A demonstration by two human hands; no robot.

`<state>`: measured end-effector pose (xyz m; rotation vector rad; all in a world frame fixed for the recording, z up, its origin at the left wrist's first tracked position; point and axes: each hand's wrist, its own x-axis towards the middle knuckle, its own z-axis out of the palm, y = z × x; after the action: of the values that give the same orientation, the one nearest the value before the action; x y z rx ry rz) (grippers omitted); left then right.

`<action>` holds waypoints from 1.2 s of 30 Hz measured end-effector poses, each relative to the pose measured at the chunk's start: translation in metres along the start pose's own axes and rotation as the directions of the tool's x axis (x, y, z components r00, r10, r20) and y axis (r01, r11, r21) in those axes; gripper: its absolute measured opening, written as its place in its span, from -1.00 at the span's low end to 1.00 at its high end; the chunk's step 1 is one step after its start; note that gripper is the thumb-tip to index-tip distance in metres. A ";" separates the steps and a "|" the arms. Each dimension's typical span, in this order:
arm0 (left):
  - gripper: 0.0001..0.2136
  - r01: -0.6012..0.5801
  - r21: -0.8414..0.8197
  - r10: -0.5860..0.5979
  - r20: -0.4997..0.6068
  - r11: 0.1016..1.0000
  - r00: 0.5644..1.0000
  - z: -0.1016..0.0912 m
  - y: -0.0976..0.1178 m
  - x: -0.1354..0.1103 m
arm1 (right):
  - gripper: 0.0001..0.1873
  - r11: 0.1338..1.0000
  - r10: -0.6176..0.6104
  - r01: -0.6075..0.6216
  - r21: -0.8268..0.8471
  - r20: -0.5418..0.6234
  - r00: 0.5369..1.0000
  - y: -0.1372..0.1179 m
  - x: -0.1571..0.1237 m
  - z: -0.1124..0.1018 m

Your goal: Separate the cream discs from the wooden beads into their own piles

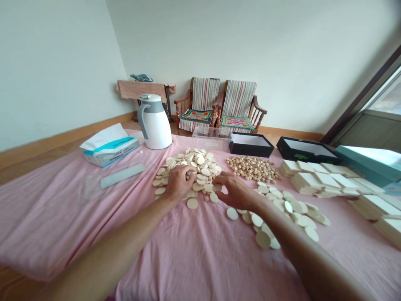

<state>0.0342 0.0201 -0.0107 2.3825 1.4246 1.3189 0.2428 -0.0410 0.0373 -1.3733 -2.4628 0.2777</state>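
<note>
Forearms converging; round discs mostly face up, some tilted.

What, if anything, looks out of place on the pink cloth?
A small wooden piece lies at the near edge of the left disc pile, left of the right hand. It looks like a stray from the heap of similar pieces beyond that hand.

The pink-draped bench carries heaped pale discs, small wooden pieces, stacked tiles, a thermal jug and a tissue pack.
</note>
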 end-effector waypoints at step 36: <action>-0.86 -0.001 0.013 0.001 0.002 1.000 1.000 -0.001 0.001 0.000 | -0.69 0.999 -0.025 0.007 0.041 0.456 0.890 0.012 -0.024 -0.043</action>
<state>0.0341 0.0189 -0.0094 2.3922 1.4357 1.3109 0.2801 -0.0543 0.0694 -1.3979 -2.8183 0.7167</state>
